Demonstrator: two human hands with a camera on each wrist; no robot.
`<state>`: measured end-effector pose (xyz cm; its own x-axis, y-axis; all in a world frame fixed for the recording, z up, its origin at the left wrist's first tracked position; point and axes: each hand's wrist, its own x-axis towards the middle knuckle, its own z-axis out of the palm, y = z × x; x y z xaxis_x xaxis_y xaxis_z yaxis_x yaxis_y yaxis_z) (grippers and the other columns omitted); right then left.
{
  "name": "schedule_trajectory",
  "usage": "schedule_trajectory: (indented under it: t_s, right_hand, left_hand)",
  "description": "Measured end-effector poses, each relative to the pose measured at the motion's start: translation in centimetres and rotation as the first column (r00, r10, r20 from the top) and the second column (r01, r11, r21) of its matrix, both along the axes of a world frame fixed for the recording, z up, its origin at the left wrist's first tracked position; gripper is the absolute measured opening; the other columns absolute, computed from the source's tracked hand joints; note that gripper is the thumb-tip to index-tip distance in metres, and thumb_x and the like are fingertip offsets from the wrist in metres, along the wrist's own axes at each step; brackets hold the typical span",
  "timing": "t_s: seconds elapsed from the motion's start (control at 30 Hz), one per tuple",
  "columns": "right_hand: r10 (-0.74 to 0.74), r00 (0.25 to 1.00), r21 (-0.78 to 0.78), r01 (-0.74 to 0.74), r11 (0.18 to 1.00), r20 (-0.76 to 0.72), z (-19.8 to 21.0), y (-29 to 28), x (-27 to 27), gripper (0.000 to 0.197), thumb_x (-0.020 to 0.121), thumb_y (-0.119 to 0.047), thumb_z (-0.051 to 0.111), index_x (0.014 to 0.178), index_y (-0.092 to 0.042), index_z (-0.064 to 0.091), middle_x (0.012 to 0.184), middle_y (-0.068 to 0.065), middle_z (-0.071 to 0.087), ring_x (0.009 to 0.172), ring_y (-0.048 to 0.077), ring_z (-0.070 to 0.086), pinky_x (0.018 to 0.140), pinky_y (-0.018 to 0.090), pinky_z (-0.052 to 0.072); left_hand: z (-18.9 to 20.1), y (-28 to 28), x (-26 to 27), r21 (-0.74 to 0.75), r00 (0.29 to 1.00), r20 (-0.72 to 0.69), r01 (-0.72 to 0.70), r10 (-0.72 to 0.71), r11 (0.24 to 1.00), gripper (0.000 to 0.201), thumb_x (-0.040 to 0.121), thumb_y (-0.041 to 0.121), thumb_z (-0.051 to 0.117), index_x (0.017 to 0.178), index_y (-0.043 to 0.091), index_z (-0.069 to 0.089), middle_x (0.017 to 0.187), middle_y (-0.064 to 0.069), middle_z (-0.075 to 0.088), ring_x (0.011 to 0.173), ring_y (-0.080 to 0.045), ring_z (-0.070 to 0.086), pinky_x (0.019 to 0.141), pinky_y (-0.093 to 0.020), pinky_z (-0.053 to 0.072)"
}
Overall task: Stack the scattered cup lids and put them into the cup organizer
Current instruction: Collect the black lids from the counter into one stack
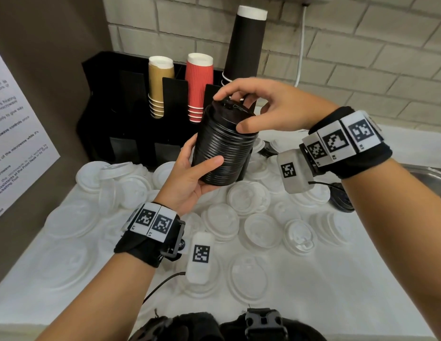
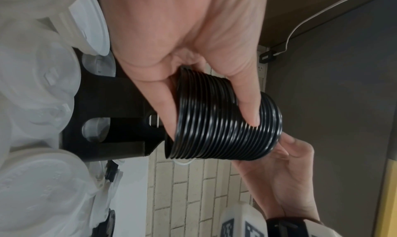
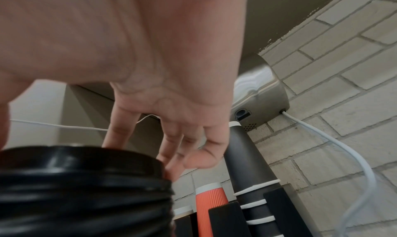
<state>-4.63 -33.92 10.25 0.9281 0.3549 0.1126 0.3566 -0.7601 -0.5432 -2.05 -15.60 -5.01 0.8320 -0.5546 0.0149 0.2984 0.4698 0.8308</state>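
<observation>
I hold a tall stack of black cup lids (image 1: 224,146) in the air in front of the black cup organizer (image 1: 126,114). My left hand (image 1: 201,153) grips the stack's lower part, thumb across the front and palm underneath. My right hand (image 1: 230,112) curls over the top lid, with the thumb on the side rim and the fingertips on the crown. In the left wrist view the thumb (image 2: 251,115) crosses the ribbed stack (image 2: 214,138). In the right wrist view the fingers (image 3: 171,157) touch the far rim of the top lid (image 3: 81,164). Many white lids (image 1: 249,200) lie scattered on the counter.
The organizer holds stacks of brown cups (image 1: 160,82), red cups (image 1: 198,84) and tall black cups (image 1: 245,45). A loose black lid (image 1: 342,200) lies at the right, near a metal sink rim (image 1: 426,178). A printed notice (image 1: 17,131) hangs on the left wall. A white cable (image 1: 300,45) runs down the brick wall.
</observation>
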Motion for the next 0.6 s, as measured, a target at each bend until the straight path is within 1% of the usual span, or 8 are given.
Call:
schedule_trajectory:
  t_s: [0.17, 0.27, 0.33, 0.4, 0.47, 0.5, 0.53, 0.6]
  right_hand:
    - [-0.009, 1.0, -0.016, 0.009, 1.0, 0.0, 0.1, 0.2, -0.5, 0.047, 0.085, -0.011, 0.07, 0.127, -0.025, 0.054, 0.103, -0.024, 0.047, 0.088, -0.018, 0.047, 0.067, 0.0, 0.039]
    - [-0.073, 0.997, 0.038, 0.072, 0.997, 0.031, 0.1, -0.9, -1.1, 0.048, 0.084, -0.037, 0.069, 0.128, -0.038, 0.049, 0.108, -0.02, 0.05, 0.093, -0.011, 0.05, 0.071, 0.002, 0.04]
    - [-0.261, 0.965, 0.166, 0.251, 0.954, 0.035, -0.8, -3.2, -1.2, 0.04, 0.086, -0.05, 0.061, 0.123, -0.044, 0.05, 0.107, -0.016, 0.053, 0.094, -0.004, 0.054, 0.072, 0.005, 0.043]
    - [-0.514, 0.856, 0.214, 0.513, 0.831, -0.055, -2.7, -6.9, -0.7, 0.032, 0.091, -0.049, 0.055, 0.12, -0.037, 0.053, 0.11, -0.007, 0.057, 0.098, 0.009, 0.056, 0.076, 0.019, 0.047]
    - [-0.721, 0.642, 0.05, 0.755, 0.654, -0.26, -5.2, -10.6, -0.6, 0.036, 0.095, -0.041, 0.052, 0.125, -0.022, 0.054, 0.123, 0.004, 0.057, 0.106, 0.021, 0.054, 0.084, 0.035, 0.049]
    - [-0.783, 0.524, -0.051, 0.82, 0.57, -0.334, -6.5, -12.3, -0.7, 0.039, 0.095, -0.037, 0.052, 0.128, -0.015, 0.053, 0.129, 0.009, 0.054, 0.108, 0.025, 0.052, 0.088, 0.038, 0.047]
    - [-0.832, 0.43, -0.18, 0.84, 0.511, -0.351, -7.8, -13.6, -0.9, 0.041, 0.096, -0.033, 0.053, 0.13, -0.01, 0.052, 0.134, 0.013, 0.052, 0.112, 0.028, 0.051, 0.091, 0.038, 0.045]
    - [-0.887, 0.37, -0.472, 0.752, 0.461, -0.276, -10.1, -15.7, -1.7, 0.044, 0.096, -0.027, 0.053, 0.135, -0.007, 0.049, 0.14, 0.016, 0.048, 0.124, 0.032, 0.048, 0.093, 0.034, 0.039]
  left_hand:
    - [0.5, -0.2, -0.4, 0.003, 1.0, 0.004, 0.001, -0.001, 1.0, 0.085, 0.067, 0.019, 0.078, 0.143, 0.027, 0.04, 0.127, -0.003, 0.064, 0.112, -0.023, 0.066, 0.074, -0.037, 0.059]
    - [0.6, -0.3, -0.4, 0.002, 1.0, 0.008, -0.004, 0.004, 1.0, 0.079, 0.071, 0.017, 0.076, 0.142, 0.027, 0.041, 0.128, -0.003, 0.063, 0.112, -0.022, 0.066, 0.073, -0.037, 0.058]
    - [0.6, -0.2, -0.5, -0.013, 1.0, 0.014, 0.002, -0.001, 1.0, 0.078, 0.071, 0.017, 0.077, 0.141, 0.026, 0.042, 0.127, -0.003, 0.064, 0.112, -0.023, 0.066, 0.074, -0.037, 0.058]
    - [0.7, -0.1, -0.4, -0.016, 1.0, 0.026, 0.001, 0.0, 1.0, 0.079, 0.069, 0.018, 0.077, 0.14, 0.026, 0.043, 0.126, -0.002, 0.065, 0.113, -0.023, 0.065, 0.075, -0.037, 0.058]
    - [0.8, -0.2, -0.2, -0.011, 0.999, 0.035, -0.005, 0.006, 1.0, 0.074, 0.073, 0.017, 0.075, 0.139, 0.026, 0.044, 0.125, -0.002, 0.066, 0.114, -0.023, 0.065, 0.076, -0.037, 0.058]
    - [0.9, -0.2, -0.1, -0.011, 0.999, 0.039, -0.008, 0.008, 1.0, 0.073, 0.073, 0.016, 0.074, 0.139, 0.026, 0.043, 0.126, -0.002, 0.065, 0.114, -0.023, 0.065, 0.076, -0.037, 0.058]
    - [1.0, -0.3, 0.0, -0.012, 0.999, 0.044, -0.007, 0.008, 1.0, 0.075, 0.072, 0.017, 0.075, 0.139, 0.025, 0.043, 0.127, -0.002, 0.065, 0.115, -0.024, 0.064, 0.076, -0.037, 0.058]
    - [1.1, -0.1, 0.1, -0.011, 0.998, 0.058, -0.002, 0.003, 1.0, 0.078, 0.07, 0.02, 0.076, 0.141, 0.025, 0.042, 0.13, -0.004, 0.063, 0.116, -0.024, 0.063, 0.077, -0.037, 0.058]
